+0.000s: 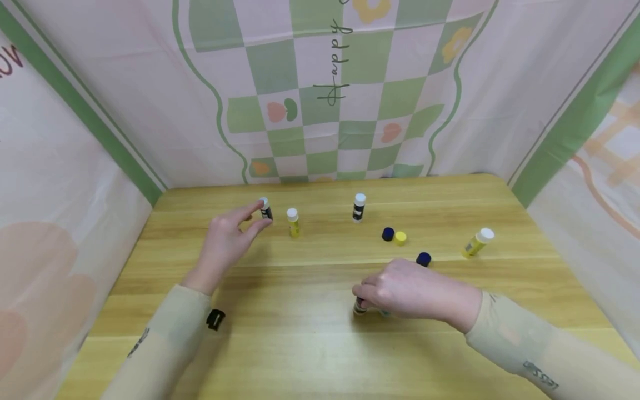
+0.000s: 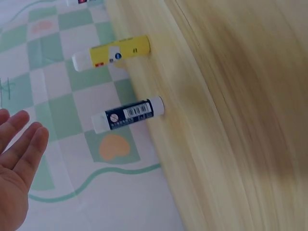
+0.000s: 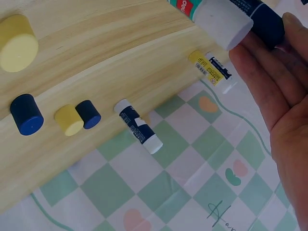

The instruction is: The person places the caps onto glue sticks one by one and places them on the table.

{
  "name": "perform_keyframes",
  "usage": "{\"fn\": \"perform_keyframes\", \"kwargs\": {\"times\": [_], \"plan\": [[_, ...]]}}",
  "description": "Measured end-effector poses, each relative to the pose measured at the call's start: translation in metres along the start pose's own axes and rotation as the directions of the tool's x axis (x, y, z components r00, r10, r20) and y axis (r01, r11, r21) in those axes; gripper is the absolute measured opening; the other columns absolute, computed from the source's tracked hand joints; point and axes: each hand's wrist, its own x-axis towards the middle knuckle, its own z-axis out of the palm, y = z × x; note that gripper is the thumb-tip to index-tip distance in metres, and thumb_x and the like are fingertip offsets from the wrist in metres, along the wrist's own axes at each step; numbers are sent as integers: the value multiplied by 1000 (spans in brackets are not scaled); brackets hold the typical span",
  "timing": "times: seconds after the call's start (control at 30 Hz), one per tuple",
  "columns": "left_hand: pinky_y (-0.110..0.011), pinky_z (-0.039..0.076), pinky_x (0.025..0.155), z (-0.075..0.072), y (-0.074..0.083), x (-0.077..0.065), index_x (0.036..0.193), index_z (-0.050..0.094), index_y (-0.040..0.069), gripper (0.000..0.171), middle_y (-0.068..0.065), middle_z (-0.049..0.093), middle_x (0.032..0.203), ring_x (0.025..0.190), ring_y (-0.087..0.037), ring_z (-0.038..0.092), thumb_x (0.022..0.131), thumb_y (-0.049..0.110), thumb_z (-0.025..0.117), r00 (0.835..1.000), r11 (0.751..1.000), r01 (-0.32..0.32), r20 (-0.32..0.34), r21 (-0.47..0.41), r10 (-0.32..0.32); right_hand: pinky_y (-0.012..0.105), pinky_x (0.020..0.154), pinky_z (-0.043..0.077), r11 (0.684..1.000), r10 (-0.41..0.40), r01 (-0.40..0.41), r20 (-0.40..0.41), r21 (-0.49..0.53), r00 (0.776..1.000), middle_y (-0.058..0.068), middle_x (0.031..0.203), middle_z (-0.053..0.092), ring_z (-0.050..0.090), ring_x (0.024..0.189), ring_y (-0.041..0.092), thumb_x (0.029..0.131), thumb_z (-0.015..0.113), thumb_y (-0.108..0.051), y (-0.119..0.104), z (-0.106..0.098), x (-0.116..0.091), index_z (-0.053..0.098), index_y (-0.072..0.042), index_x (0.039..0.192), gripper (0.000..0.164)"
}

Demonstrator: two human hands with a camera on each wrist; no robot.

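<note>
My left hand (image 1: 227, 239) has thumb and fingers spread beside an upright dark blue glue stick (image 2: 128, 115) with a white top. In the left wrist view the fingers are straight and apart from it. A yellow glue stick (image 1: 293, 223) stands just to its right. Near the middle of the table, my right hand (image 1: 400, 289) pinches a dark blue glue stick (image 3: 264, 21) at its dark end. Close against it is a green-labelled glue stick (image 3: 226, 24) with a white end, mostly hidden by the hand in the head view.
Another dark blue glue stick (image 1: 358, 208) stands at the back, and a yellow one (image 1: 477, 243) at the right. Loose blue caps (image 1: 388, 234) and yellow caps (image 1: 400, 238) lie right of centre. A small black piece (image 1: 215, 319) lies by the left forearm.
</note>
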Motion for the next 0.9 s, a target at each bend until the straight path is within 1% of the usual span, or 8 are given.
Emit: {"fn": "perform_keyframes", "kwargs": {"times": [0.03,0.13,0.23,0.37,0.47,0.6,0.8,0.9], "plan": [[-44,63,74,0,-2,1,124,72,2,42,-18,72,119,92,-35,75,87,20,82,1000,1000,19,4,6,-19,11,42,30,1000,1,-1,3,0,1000,-10,65,60,38,50,-4,85,84,-18,0,0,0,70,-11,90,17],[-46,62,77,1,-7,2,125,70,0,44,-19,72,120,94,-36,75,88,19,82,998,998,65,19,12,-66,10,42,27,1000,3,-3,15,4,1000,-11,64,57,33,50,-4,85,84,-17,-1,1,-1,69,-11,90,16],[-48,62,78,1,-12,3,127,69,-1,47,-20,71,122,96,-37,74,88,20,82,993,994,109,40,19,-110,10,43,28,1000,7,-7,25,8,1000,-11,64,57,33,50,-4,85,83,-16,-1,2,-1,69,-11,90,16],[-51,61,82,2,-17,4,135,64,1,53,-22,68,128,101,-41,72,90,25,80,976,981,189,101,34,-191,10,43,29,1000,11,-11,33,11,999,-10,66,58,34,50,-4,85,83,-15,-1,2,-2,70,-11,91,15],[-52,59,87,3,-20,5,141,60,4,57,-22,64,134,104,-42,71,93,29,77,955,967,250,155,41,-253,10,43,29,1000,17,-17,38,14,999,-10,69,61,35,51,-5,86,83,-15,0,2,-3,71,-11,94,15],[-52,58,91,6,-24,7,147,54,7,61,-23,60,139,109,-43,69,95,32,75,921,944,328,211,36,-328,10,43,29,1000,22,-23,33,22,999,-9,72,63,34,51,-5,85,83,-14,0,3,-5,72,-11,98,16],[-52,55,97,12,-34,12,152,48,10,66,-21,54,147,117,-43,65,96,35,73,868,903,429,265,31,-421,9,44,26,999,-1,1,2,35,1000,-11,72,59,32,53,-5,83,83,-10,1,4,-5,73,-12,100,20],[-52,54,99,15,-38,14,155,45,13,68,-20,52,150,120,-43,63,97,37,72,842,882,470,286,29,-457,9,45,28,999,-8,9,-1,42,1000,-11,73,60,35,54,-5,82,84,-10,1,3,-5,73,-12,102,23]]}}
